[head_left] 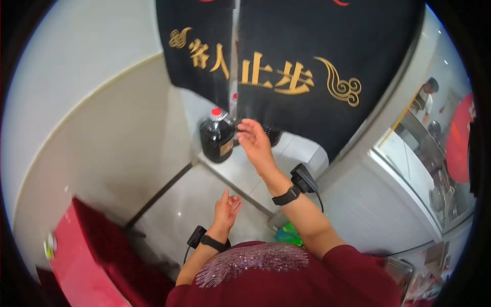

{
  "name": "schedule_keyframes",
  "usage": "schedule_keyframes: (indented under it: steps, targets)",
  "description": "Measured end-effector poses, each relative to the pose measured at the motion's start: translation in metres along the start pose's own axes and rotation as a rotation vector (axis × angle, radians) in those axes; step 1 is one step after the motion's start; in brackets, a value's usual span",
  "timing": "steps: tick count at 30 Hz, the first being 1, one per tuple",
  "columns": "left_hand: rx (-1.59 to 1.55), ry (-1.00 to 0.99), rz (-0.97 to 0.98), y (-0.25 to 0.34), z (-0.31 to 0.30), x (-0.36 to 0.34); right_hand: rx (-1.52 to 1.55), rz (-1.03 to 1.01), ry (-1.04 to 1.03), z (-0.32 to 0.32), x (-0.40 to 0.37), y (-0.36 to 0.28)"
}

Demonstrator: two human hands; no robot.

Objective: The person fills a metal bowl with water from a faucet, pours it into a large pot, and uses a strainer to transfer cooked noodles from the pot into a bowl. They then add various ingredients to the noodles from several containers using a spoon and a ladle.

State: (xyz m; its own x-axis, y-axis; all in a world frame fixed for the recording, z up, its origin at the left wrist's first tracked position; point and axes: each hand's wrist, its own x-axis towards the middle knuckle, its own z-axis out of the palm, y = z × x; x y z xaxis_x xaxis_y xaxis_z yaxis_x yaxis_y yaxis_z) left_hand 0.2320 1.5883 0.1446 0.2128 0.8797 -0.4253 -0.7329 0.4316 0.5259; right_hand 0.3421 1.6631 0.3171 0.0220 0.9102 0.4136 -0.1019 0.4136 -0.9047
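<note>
The black curtain (307,41) fills the top centre, its upper part cut off by the frame. It hides whatever lies behind it, and its hem covers the back of the pale step (302,151). A white wall (102,133) closes the left side. The window (424,153) on the right is warped by the lens, and a person (427,97) behind it is too small to make out. A red block (87,250) at lower left is blurred and runs out of frame. Bare floor (179,204) lies open in the middle, between wall and step. The jug (217,138) is dark with a red cap and stands at the step's left end, under the curtain's hem. The right hand (254,143) is open with its fingers spread, just right of the jug — touching or not, I cannot tell. The left hand (225,209) hangs open over the floor, holding nothing. A green thing (289,234) is mostly hidden by the right forearm.
</note>
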Motion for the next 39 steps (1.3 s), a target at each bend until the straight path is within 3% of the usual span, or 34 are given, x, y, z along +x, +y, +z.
schedule_keyframes:
  steps: [5, 7, 8, 9, 10, 12, 13, 14, 15, 17, 20, 23, 25, 27, 29, 31, 33, 34, 39]
  targets:
    - [0.127, -0.084, -0.073, 0.068, 0.053, 0.126, 0.024, 0.169, 0.099, -0.039, 0.14, 0.019]
    - [0.142, -0.065, -0.217, 0.078, 0.088, 0.163, -0.068, 0.076, 0.257, -0.097, 0.191, 0.025]
    - [0.178, -0.1, -0.263, 0.076, 0.101, 0.183, -0.253, -0.006, 0.482, -0.127, 0.208, 0.02]
    - [0.211, -0.118, -0.296, 0.076, 0.115, 0.202, -0.292, 0.053, 0.772, -0.152, 0.224, -0.005]
    - [0.228, -0.13, -0.333, 0.061, 0.11, 0.229, -0.319, 0.314, 1.123, -0.179, 0.228, -0.007]
    - [0.256, -0.173, -0.395, 0.044, 0.117, 0.276, -0.339, -0.081, 1.362, -0.196, 0.226, -0.022]
    - [0.269, -0.202, -0.408, 0.045, 0.141, 0.292, -0.122, -0.74, 1.19, -0.279, 0.239, -0.003]
    - [0.346, -0.213, -0.414, 0.046, 0.162, 0.312, -0.147, -0.811, 1.184, -0.269, 0.256, -0.028]
    - [0.354, -0.227, -0.427, 0.042, 0.178, 0.335, -0.282, -0.384, 1.587, -0.222, 0.28, -0.063]
    - [0.34, -0.253, -0.51, 0.03, 0.214, 0.382, -0.317, -0.861, 1.147, -0.279, 0.299, -0.053]
    - [0.346, -0.351, -0.547, 0.026, 0.295, 0.429, -0.474, -0.923, 1.091, -0.341, 0.319, -0.092]
    - [0.365, -0.381, -0.618, 0.014, 0.367, 0.466, -1.344, -0.739, 1.721, -0.354, 0.328, -0.157]
    - [0.425, -0.442, -0.65, 0.005, 0.401, 0.483, -0.524, -1.435, 1.425, -0.387, 0.306, -0.2]
    - [0.488, -0.47, -0.7, -0.007, 0.425, 0.5, -0.723, -1.425, 1.126, -0.375, 0.32, -0.206]
    - [0.589, -0.483, -0.786, -0.019, 0.458, 0.513, -0.848, -1.22, 0.61, -0.362, 0.356, -0.219]
    - [0.635, -0.524, -0.811, -0.038, 0.487, 0.536, -1.012, -1.68, 1.068, -0.352, 0.414, -0.224]
    - [0.637, -0.648, -0.851, -0.05, 0.523, 0.554, -1.317, -0.986, 0.363, -0.341, 0.404, -0.271]
    - [0.667, -0.67, -0.854, -0.059, 0.537, 0.563, -1.443, -0.909, 0.304, -0.342, 0.409, -0.277]
    - [0.771, -0.815, -1.023, -0.122, 0.599, 0.586, -1.664, -0.943, 0.427, -0.388, 0.449, -0.27]
